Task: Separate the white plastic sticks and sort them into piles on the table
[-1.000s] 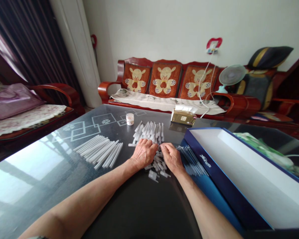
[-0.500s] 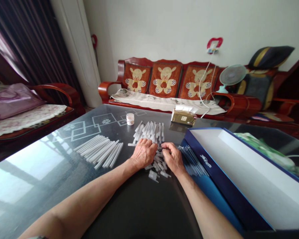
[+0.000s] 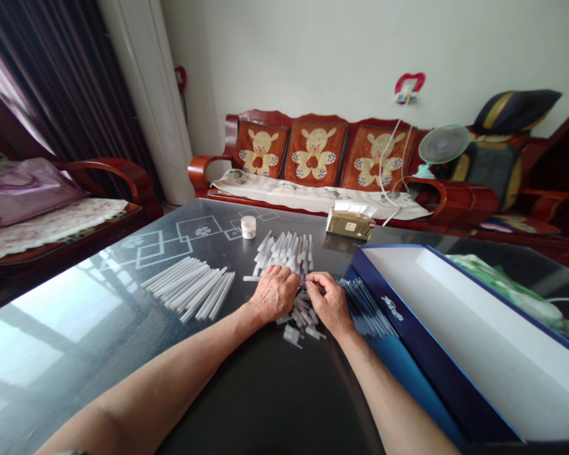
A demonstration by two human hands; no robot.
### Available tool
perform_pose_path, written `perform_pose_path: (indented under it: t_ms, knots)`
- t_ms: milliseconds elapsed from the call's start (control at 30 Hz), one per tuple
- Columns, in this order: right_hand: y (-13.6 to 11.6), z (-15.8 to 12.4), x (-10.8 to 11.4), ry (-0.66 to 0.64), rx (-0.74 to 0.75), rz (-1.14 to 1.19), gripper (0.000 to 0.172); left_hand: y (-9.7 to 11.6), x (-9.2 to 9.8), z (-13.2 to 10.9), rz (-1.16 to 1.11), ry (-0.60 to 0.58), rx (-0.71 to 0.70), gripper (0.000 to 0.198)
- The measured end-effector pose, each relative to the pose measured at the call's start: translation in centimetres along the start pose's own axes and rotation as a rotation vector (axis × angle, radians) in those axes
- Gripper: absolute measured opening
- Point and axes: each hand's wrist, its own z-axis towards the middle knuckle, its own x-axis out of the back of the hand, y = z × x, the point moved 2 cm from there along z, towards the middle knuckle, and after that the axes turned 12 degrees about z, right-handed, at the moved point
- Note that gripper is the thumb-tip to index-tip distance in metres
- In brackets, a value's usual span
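My left hand [image 3: 275,294] is closed round a white tube [image 3: 251,279] whose end sticks out to the left of its fingers. Close to its right, my right hand [image 3: 329,303] has thumb and fingers pinched together; what they hold is too small to make out. Small clear caps [image 3: 303,311] lie loose between and below my hands. Beyond my hands is a pile of white capped tubes [image 3: 289,246]. A row of longer white tubes [image 3: 192,287] lies to the left, and thin dark refills [image 3: 367,306] lie to the right.
A large blue box with a white inside [image 3: 478,328] fills the right side of the dark table [image 3: 265,392]. A tissue box [image 3: 349,222] and a small round tub [image 3: 248,227] stand farther back. A wooden sofa [image 3: 313,199] is behind the table.
Both hands stay nearly where they were. The right fingertips have shifted very slightly, and the tube end at my left hand sits a little lower.
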Motion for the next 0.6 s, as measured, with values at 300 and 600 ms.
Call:
perform_pose_path:
  t_ms: [300,600]
  knots:
    - [0.8,-0.1,1.0,0.324,0.031,-0.096,0.019,-0.5,-0.1,-0.1,0.005,0.051,0.101,0.036]
    - [-1.7,-0.5,-0.6,-0.062,0.35,-0.46,0.024,-0.5,-0.6,-0.2,0.021,0.095,0.05,0.031]
